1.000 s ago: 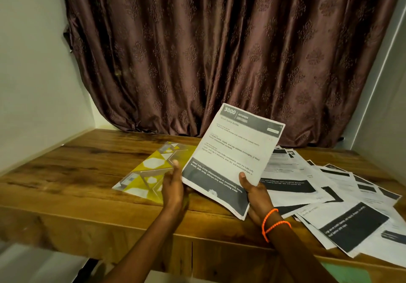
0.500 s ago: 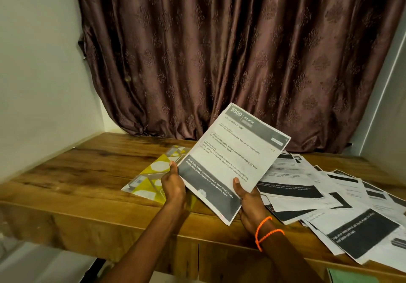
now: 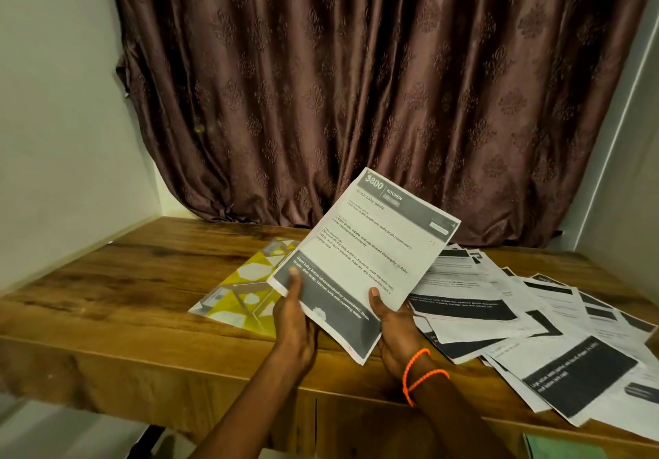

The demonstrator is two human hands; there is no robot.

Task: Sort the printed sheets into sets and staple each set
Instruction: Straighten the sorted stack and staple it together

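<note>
A small stack of printed sheets (image 3: pixel 363 244), top page headed "3800 Kitchen, Wash baby bottle", is held tilted above the wooden table (image 3: pixel 124 298). My left hand (image 3: pixel 294 319) grips its lower left corner with the thumb on the dark band. My right hand (image 3: pixel 394 326), with orange bands on the wrist, holds the lower right edge, thumb on top. Several more printed sheets (image 3: pixel 535 334) lie fanned out across the table's right side. No stapler is in view.
A yellow and white patterned plastic folder (image 3: pixel 239 291) lies flat on the table just left of my hands. A brown curtain (image 3: pixel 356 84) hangs behind the table. White walls close in both sides. A green item (image 3: pixel 560 448) shows at the bottom right.
The held stack has swung more upright and slightly right. My left thumb now lies on top of the page's dark band. The camera has shifted closer and rightward.
</note>
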